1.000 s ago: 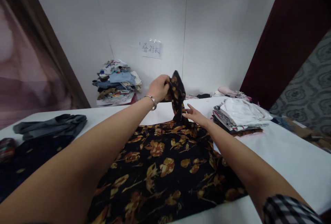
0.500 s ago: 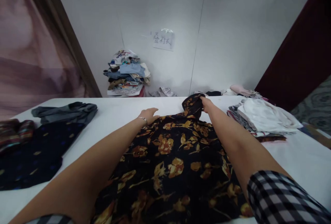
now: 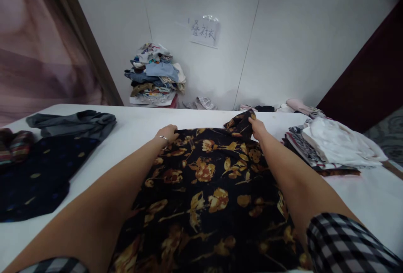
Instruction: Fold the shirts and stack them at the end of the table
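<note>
- A black shirt (image 3: 208,189) with orange-gold flowers lies spread flat on the white tabletop (image 3: 138,128), running from the near edge out to both hands.
- The left hand (image 3: 166,132) rests palm down on the shirt's far left corner, a thin bracelet (image 3: 163,137) at the wrist. Its fingers lie on the cloth, curled slightly over the edge; whether they pinch it cannot be told.
- The right hand (image 3: 258,128) is at the shirt's far right corner, its fingers closed on a folded flap (image 3: 241,122) of the same cloth, which stands up a little off the tabletop.
- Both forearms stretch out over the shirt; checked sleeves (image 3: 343,243) show at the bottom corners.
- To the left on the tabletop lies a dark blue garment (image 3: 34,180), spread out, with a grey garment (image 3: 74,124) bunched just beyond it and a striped one (image 3: 14,147) at the left edge.
- To the right, well apart from the shirt's middle but near its right side, sits a stack of folded clothes (image 3: 333,147) with a white piece on top.
- Beyond the tabletop, against the white wall (image 3: 299,38), stands a pile of mixed clothes (image 3: 155,75), with more pieces scattered along the wall's foot.
- A paper sign (image 3: 204,31) with handwriting is stuck on the wall above the pile.
</note>
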`<state>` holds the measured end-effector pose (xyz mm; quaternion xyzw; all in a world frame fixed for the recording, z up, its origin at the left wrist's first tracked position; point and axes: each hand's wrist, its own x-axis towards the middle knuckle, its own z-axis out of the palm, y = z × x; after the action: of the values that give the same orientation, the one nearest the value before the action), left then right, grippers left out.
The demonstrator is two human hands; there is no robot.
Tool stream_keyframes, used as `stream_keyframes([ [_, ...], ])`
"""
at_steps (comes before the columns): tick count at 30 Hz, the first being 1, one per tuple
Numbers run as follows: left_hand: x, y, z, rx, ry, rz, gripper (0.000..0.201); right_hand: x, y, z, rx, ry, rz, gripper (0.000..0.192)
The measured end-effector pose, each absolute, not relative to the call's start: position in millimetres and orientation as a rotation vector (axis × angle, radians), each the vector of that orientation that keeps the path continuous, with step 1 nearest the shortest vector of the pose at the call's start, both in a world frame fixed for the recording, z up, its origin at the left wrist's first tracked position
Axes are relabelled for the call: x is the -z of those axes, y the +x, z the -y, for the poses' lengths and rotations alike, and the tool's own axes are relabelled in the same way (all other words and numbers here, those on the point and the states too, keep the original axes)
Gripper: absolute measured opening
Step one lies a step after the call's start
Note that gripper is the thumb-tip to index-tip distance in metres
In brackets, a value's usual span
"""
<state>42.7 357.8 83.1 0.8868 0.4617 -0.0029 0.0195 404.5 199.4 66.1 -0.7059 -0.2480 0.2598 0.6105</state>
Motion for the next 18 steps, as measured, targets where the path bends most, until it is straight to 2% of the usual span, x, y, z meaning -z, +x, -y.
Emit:
stream_keyframes([
  [5, -110, 13, -338, -0.124, 2.745, -1.438, 0.028, -98, 390, -177, -0.597, -1.324, 0.546, 0.015],
  [11, -124, -40, -268, -0.382, 2.921, -1.174, 0.016, -128, 354, -83, -0.640, -1.114, 0.741, 0.027],
  [14, -114, -66, -225, -0.378, 2.982, -1.016, 0.018, -122, 332, -25, -0.612, -1.190, 0.825, 0.033],
  [18, -88, -87, -174, -0.268, 2.970, -0.926, 0.024, -89, 304, 43, -0.664, -1.377, 0.831, 0.039],
])
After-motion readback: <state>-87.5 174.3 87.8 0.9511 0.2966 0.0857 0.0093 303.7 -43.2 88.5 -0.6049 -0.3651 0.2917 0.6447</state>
